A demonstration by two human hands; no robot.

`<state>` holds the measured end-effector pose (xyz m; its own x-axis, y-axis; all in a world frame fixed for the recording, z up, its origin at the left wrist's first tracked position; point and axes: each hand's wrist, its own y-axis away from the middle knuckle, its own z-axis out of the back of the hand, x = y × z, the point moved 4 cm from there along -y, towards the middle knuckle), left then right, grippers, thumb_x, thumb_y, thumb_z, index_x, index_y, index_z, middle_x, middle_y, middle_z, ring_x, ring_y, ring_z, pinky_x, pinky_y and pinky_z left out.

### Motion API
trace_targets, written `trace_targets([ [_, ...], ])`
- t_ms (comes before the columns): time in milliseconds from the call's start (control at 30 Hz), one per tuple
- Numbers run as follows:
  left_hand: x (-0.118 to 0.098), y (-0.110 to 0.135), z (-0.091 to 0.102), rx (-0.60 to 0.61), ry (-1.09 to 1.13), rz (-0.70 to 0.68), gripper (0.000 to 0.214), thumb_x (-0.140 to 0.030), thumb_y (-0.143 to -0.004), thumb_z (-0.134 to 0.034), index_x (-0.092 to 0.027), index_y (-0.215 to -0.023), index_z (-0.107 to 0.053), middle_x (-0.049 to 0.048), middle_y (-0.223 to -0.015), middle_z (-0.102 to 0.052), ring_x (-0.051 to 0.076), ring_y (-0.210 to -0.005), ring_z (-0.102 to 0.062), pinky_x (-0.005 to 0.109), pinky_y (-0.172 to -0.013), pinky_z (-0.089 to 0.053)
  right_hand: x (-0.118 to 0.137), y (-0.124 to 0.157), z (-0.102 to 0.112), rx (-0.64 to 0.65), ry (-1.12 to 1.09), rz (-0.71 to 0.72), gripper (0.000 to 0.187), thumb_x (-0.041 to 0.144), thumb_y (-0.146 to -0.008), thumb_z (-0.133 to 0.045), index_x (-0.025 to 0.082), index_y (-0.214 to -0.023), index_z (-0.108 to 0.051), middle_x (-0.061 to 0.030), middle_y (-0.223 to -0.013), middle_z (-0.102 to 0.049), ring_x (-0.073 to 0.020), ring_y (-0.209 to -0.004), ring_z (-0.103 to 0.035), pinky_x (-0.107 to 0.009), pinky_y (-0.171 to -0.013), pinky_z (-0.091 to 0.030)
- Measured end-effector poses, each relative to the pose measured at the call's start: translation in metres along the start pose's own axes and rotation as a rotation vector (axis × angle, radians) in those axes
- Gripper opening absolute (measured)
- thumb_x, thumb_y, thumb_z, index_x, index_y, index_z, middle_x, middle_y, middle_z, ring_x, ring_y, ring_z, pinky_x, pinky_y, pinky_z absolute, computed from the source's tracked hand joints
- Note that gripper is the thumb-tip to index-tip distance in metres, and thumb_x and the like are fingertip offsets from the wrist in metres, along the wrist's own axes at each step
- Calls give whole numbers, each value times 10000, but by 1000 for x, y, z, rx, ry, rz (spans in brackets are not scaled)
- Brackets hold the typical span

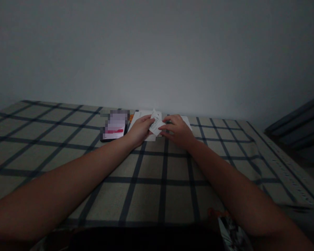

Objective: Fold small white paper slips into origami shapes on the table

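A small folded white paper (156,122) with dark print is held up at the middle, near the wall side of the cloth. My left hand (140,130) grips its left side, the thumb lying on top. At the paper's right edge, the bent fingers of my right hand (178,129) pinch it by the fingertips. Beneath my left hand lies a white sheet (140,114). Another white sheet (186,121) shows partly behind my right hand, which covers most of it. To the left lies a phone (117,130) with its screen lit and blurred out.
A checked cloth (149,188) with dark blue lines covers the surface. A plain grey wall (157,52) rises right behind it. An orange patch (131,118) shows beside the phone. On the right stands a dark slatted object (300,129).
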<state>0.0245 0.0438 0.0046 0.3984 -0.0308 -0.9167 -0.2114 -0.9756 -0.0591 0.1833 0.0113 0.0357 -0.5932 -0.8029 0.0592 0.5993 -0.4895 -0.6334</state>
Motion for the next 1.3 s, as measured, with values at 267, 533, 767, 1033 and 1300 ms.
trace_targets([
  [267,-2,2,-2,97,-51,140,348,-117,-776,-635,-126,-1119,-692,81,-855,-713,128,-659,-637,223,-599,-519,0,1,-2,54,-21,48,233,368,-892,-632,239,-1075,-696,-92,-1149,-620,-236,-1075,-521,-404,-916,-420],
  [533,-4,5,-3,93,-133,116,537,-130,-764,-649,-204,-1296,-619,96,-991,-725,159,-732,-676,293,-673,-557,6,-4,-1,59,-116,-16,242,319,-981,-487,211,-941,-700,-57,-965,-668,-199,-955,-543,-360,-889,-402],
  [767,-3,4,-3,168,-61,153,281,-114,-701,-660,-100,-965,-754,132,-950,-741,199,-827,-691,324,-771,-563,-1,-4,-7,28,-230,-40,173,338,-922,-603,206,-843,-681,-43,-910,-658,-190,-923,-555,-344,-867,-403],
  [1033,-5,4,2,355,-212,112,380,-217,-723,-719,-185,-1101,-744,134,-1246,-667,218,-1012,-657,316,-838,-535,-18,2,-5,-89,-500,-299,293,439,-902,-598,188,-756,-638,-24,-814,-610,-147,-784,-566,-283,-712,-434],
  [1300,-2,5,-4,311,-347,72,270,-276,-723,-758,-224,-987,-775,81,-989,-740,152,-813,-664,260,-706,-531,-9,0,2,-189,-351,-275,297,407,-921,-576,193,-715,-598,-15,-733,-592,-142,-713,-544,-291,-682,-423],
])
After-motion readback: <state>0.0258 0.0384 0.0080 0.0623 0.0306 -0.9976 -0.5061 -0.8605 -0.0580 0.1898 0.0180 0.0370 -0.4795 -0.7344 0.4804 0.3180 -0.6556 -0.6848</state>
